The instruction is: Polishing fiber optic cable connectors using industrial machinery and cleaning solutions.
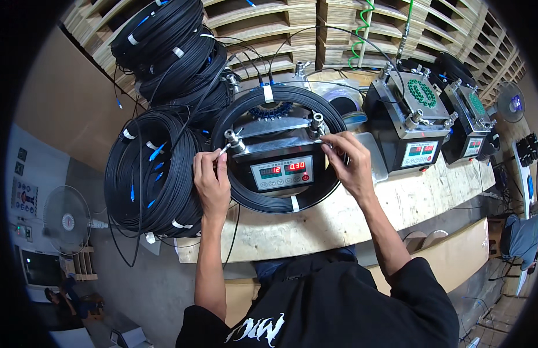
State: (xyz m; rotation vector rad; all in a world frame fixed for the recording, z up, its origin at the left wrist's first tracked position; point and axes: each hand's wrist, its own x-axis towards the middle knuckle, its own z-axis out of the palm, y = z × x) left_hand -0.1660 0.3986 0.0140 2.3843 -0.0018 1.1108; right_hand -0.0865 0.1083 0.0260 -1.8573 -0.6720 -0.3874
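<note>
On the wooden tabletop (338, 223), black cable coil (279, 200) ringed flat around a metal machine (274, 156), left hand (211, 182) pinching a white cable end at its left rim, right hand (350, 162) gripping the right rim.

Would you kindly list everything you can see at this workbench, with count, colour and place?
cable coil: one, black with white ties, ringed around the nearest machine
machine with display: one, grey and black with red digits, centre of the bench
other machines: two, black and silver with green tops, to the right
stacked cable coils: several, black with blue connectors, at the left
workbench: one, pale wood, under the machines
pallets: several, pale wood, stacked behind
fans: two, grey, far left and far right
left hand: on the coil at the machine's left knob
right hand: on the coil at the machine's right side
</note>
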